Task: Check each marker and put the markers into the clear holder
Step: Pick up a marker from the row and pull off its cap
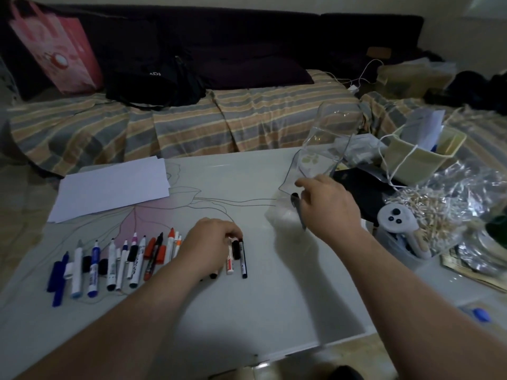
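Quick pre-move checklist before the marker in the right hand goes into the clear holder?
1. Right hand grips dark marker: ok.
2. Clear holder upright on table: ok.
3. Holder mouth unobstructed: cannot tell, the plastic is transparent.
4. Marker's cap on: cannot tell.
5. Left hand on row of markers, away from holder: ok.
6. White paper away from drop path: ok.

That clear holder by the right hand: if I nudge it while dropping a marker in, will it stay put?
Probably not firmly. The clear holder stands tall on a narrow base, so a push near its rim could tip it. It looks thin and nearly empty, so likely light and apt to slide on the glossy table. The right hand near its base could steady it.
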The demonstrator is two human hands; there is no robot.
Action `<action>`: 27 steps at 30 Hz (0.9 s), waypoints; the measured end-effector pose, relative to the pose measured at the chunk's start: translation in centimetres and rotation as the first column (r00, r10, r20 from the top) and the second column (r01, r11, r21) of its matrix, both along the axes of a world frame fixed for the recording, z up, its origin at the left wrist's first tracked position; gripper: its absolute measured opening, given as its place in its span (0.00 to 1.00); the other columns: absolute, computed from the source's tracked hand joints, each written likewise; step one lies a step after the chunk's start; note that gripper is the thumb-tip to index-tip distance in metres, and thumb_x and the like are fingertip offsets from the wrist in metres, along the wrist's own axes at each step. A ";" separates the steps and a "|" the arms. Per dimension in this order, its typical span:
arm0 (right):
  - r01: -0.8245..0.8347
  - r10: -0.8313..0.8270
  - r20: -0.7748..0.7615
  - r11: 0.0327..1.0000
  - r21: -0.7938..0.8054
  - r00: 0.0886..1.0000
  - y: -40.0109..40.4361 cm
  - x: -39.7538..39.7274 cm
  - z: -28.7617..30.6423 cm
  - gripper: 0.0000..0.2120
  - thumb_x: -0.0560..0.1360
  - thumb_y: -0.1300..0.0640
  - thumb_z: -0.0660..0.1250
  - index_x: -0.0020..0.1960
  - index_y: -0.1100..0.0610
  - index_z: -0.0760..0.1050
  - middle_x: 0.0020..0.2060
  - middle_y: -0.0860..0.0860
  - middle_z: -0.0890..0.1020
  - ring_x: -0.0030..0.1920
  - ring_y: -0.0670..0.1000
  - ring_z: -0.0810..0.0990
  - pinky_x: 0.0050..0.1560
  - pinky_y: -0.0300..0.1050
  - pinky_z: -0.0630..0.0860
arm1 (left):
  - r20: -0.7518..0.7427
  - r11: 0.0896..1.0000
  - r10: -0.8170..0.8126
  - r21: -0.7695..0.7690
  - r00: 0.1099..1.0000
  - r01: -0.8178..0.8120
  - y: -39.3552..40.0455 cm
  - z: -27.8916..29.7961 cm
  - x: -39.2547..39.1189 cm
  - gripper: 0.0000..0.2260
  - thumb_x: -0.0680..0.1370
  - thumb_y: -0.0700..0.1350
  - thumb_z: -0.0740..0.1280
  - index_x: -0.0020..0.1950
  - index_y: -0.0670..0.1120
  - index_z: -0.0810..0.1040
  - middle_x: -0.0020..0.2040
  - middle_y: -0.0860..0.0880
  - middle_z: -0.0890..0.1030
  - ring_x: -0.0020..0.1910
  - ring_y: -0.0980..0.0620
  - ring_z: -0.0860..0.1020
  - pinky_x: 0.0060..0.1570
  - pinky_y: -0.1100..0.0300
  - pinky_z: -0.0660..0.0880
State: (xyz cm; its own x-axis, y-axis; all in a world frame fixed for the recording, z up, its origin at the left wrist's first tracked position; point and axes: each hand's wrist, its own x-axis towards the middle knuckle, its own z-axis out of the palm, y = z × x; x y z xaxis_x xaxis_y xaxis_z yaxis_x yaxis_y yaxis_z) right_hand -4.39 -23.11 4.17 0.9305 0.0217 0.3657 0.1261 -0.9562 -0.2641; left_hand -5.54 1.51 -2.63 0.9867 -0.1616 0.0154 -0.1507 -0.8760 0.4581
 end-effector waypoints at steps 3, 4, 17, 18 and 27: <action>-0.146 0.145 0.027 0.989 0.036 0.989 3.2 -0.8 -0.8 0.14 0.78 0.55 0.61 0.59 0.48 0.81 0.53 0.51 0.82 0.52 0.55 0.80 0.50 0.51 0.77 | 0.013 0.994 0.104 -0.031 0.995 -0.103 1.1 -0.2 0.5 0.19 0.75 0.37 0.63 0.50 0.60 0.84 0.52 0.58 0.84 0.57 0.51 0.77 0.56 0.53 0.77; -0.203 0.207 -0.061 0.977 0.060 0.977 4.5 -1.1 -1.8 0.13 0.77 0.54 0.61 0.58 0.48 0.81 0.51 0.51 0.82 0.52 0.55 0.80 0.50 0.50 0.77 | 0.013 0.992 0.127 -0.025 0.992 -0.126 1.3 -0.3 0.5 0.16 0.76 0.40 0.65 0.50 0.61 0.84 0.51 0.58 0.83 0.56 0.51 0.77 0.55 0.52 0.78; -0.201 0.161 -0.507 0.979 -0.024 0.847 6.2 -2.9 -9.1 0.09 0.79 0.56 0.62 0.52 0.59 0.78 0.50 0.61 0.81 0.53 0.62 0.79 0.47 0.47 0.72 | 0.030 0.972 0.013 0.232 0.999 -0.020 -0.7 -1.1 -0.4 0.15 0.79 0.52 0.63 0.63 0.57 0.81 0.60 0.50 0.78 0.61 0.44 0.70 0.59 0.52 0.69; -0.177 0.140 -0.515 0.984 -0.024 0.846 5.7 -2.9 -8.9 0.08 0.79 0.57 0.61 0.53 0.59 0.76 0.51 0.61 0.80 0.54 0.62 0.79 0.46 0.47 0.72 | 0.046 0.959 0.001 0.284 0.999 -0.014 -1.0 -1.2 -0.4 0.15 0.79 0.53 0.63 0.63 0.56 0.81 0.59 0.50 0.77 0.61 0.44 0.70 0.58 0.52 0.68; -0.097 0.103 -0.595 0.994 0.042 0.797 3.5 -3.5 -8.4 0.12 0.76 0.59 0.63 0.59 0.56 0.70 0.54 0.59 0.78 0.53 0.60 0.77 0.48 0.49 0.74 | 0.021 0.893 -0.035 0.449 0.999 0.022 -2.9 -2.3 -0.4 0.13 0.75 0.53 0.69 0.58 0.52 0.81 0.57 0.48 0.75 0.58 0.43 0.68 0.51 0.50 0.64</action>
State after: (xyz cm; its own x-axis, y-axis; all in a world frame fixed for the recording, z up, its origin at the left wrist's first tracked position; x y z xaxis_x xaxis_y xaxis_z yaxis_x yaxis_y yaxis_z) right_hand -7.93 -19.60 -4.26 0.9575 0.1262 -0.2593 0.0359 -0.9443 -0.3271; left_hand -5.96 -1.37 -4.90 0.9818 -0.1857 -0.0385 -0.1854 -0.9826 0.0129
